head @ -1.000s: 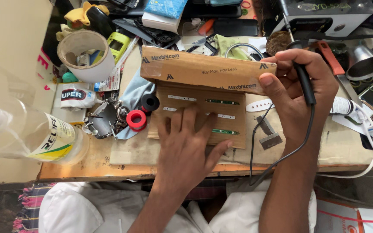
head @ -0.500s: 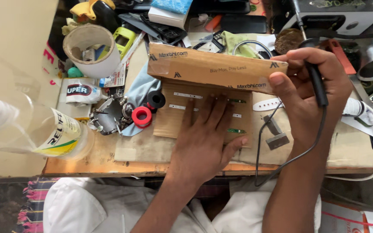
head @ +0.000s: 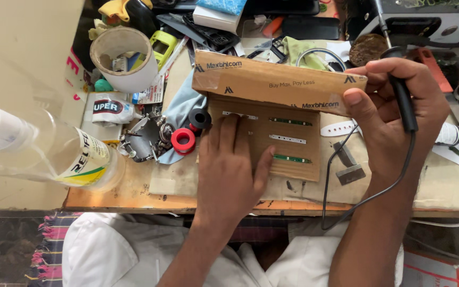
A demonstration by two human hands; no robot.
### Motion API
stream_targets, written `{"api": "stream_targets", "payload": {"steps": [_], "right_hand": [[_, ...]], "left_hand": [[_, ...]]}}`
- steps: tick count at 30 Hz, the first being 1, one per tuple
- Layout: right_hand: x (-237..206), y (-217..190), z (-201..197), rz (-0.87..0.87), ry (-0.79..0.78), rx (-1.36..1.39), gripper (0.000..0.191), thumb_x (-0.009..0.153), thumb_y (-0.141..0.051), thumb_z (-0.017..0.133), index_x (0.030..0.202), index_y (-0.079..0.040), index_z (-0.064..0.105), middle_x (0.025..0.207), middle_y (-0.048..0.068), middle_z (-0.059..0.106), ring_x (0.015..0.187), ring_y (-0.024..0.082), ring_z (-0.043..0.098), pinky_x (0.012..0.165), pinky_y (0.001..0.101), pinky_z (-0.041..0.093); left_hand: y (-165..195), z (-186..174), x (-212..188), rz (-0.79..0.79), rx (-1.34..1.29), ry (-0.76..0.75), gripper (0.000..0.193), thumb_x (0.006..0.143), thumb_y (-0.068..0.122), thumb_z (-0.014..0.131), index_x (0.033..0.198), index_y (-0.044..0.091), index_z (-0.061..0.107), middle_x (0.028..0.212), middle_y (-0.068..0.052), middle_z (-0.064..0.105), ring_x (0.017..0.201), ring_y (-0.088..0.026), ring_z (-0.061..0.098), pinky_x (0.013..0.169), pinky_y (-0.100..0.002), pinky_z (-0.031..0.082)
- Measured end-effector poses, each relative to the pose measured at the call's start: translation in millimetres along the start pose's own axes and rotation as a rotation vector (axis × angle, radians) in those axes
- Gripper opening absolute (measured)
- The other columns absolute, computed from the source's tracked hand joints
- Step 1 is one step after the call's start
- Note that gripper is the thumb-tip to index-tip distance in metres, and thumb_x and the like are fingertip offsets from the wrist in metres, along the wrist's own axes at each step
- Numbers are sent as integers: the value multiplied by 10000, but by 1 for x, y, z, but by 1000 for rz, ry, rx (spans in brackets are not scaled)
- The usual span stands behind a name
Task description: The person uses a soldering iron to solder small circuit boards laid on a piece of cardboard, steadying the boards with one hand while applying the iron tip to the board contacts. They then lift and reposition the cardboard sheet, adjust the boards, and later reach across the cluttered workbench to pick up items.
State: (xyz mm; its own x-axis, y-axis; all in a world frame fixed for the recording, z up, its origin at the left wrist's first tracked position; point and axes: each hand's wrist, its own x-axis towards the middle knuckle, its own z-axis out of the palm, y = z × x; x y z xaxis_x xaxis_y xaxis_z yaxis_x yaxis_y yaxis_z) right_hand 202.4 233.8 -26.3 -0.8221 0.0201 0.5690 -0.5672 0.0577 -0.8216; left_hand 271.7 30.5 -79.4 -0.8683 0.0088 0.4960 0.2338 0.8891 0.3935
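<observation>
Head view: left hand (head: pixel 229 167) is lying flat, fingers spread, pressing the cardboard sheet (head: pixel 288 141). Right hand (head: pixel 394 109) is gripping a soldering iron (head: pixel 402 98) while pinching the cardboard flap (head: pixel 277 82). Between the hands, several thin circuit strips (head: pixel 290 122) are lying untouched, so soldering looks barely begun.

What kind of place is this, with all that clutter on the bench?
Probably a small electronics repair bench. The right hand holds a corded soldering iron, narrow circuit strips lie on a cardboard box under the left hand, and tape rolls sit nearby.

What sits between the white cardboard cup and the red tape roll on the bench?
In the head view, a white glue tube and a metal clamp tool lie between them.
</observation>
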Motion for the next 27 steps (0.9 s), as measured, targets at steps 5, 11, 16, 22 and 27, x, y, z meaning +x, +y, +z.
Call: {"api": "stream_targets", "payload": {"steps": [5, 11, 16, 22, 27], "right_hand": [[1, 4, 0, 4, 11, -44, 363, 999, -176, 865, 1208, -22, 611, 1100, 110, 741, 1005, 119, 734, 849, 224, 639], [3, 6, 2, -7, 10, -59, 354, 1005, -171, 866, 1205, -25, 613, 1104, 105, 741, 1032, 125, 743, 872, 224, 641], [3, 6, 3, -13, 14, -99, 361, 997, -184, 858, 1223, -40, 616, 1094, 97, 741, 1004, 116, 740, 841, 220, 641], [4, 7, 3, -32, 3, -101, 364, 996, -215, 865, 1199, -40, 618, 1098, 97, 741, 1022, 119, 748, 858, 230, 651], [5, 6, 3, -27, 5, -93, 392, 977, -239, 866, 1216, -52, 618, 1095, 95, 744, 1016, 118, 749, 858, 230, 651]], "left_hand": [[-2, 5, 4, 12, 67, 10, 603, 1017, 415, 568, 1311, -111, 580, 1389, -252, 515, 1360, -416, 449, 1085, -533, 367], [-2, 5, 3, 19, 83, 32, 586, 1027, 405, 555, 1334, -94, 574, 1397, -249, 510, 1370, -410, 443, 1115, -535, 354], [-3, 5, 3, 19, 94, 21, 590, 1028, 402, 543, 1348, -93, 564, 1400, -252, 509, 1370, -408, 442, 1106, -534, 353], [-3, 6, 4, 28, 141, 10, 600, 1016, 411, 541, 1340, -94, 563, 1391, -246, 515, 1354, -397, 451, 1095, -530, 358], [-2, 4, 5, 24, 127, 2, 595, 1023, 406, 536, 1356, -87, 561, 1381, -238, 522, 1342, -387, 462, 1072, -519, 371]]}}
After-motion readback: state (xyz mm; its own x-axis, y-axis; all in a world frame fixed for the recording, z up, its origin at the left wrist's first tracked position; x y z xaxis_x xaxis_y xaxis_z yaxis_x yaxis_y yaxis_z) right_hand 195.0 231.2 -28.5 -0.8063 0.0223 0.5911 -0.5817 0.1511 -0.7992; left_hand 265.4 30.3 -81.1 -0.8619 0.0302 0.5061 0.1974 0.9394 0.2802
